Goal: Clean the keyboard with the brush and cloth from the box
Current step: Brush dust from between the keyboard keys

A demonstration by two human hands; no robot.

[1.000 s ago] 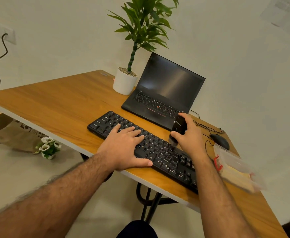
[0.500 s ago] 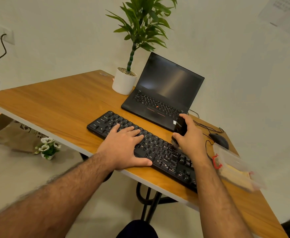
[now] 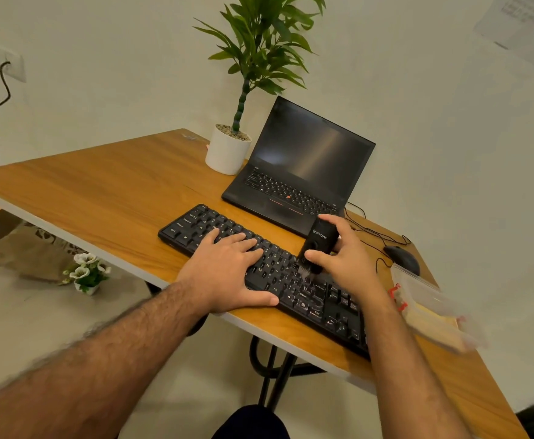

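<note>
Compared with the frame half a second before, the right hand (image 3: 346, 263) has carried the brush (image 3: 318, 247) a little toward the left along the keyboard (image 3: 269, 270), so the bristles now touch keys nearer the middle; the left hand (image 3: 227, 274) has stayed in its place. The right-hand grip is closed around the brush: the thumb lies on its near side and the other fingers wrap the far side, so the black body stands almost upright between them and leans slightly to the right at the top. The bristle tuft comes out below the thumb and meets the keys just left of the palm. The left hand lies flat with fingers straight and a little spread, pressing on the left half of the keyboard and holding nothing. The keyboard is black plastic with white letters, long and flat, and it lies diagonally near the front edge of the wooden surface (image 3: 101, 191) (the grain is warm orange-brown). The brush body is smooth and dark with a pale logo, and the bristles look soft and grey. The box (image 3: 424, 299) is clear plastic with a red latch, at the right, with something pale yellow inside it. Behind the keyboard stands an open black laptop (image 3: 303, 172).
</note>
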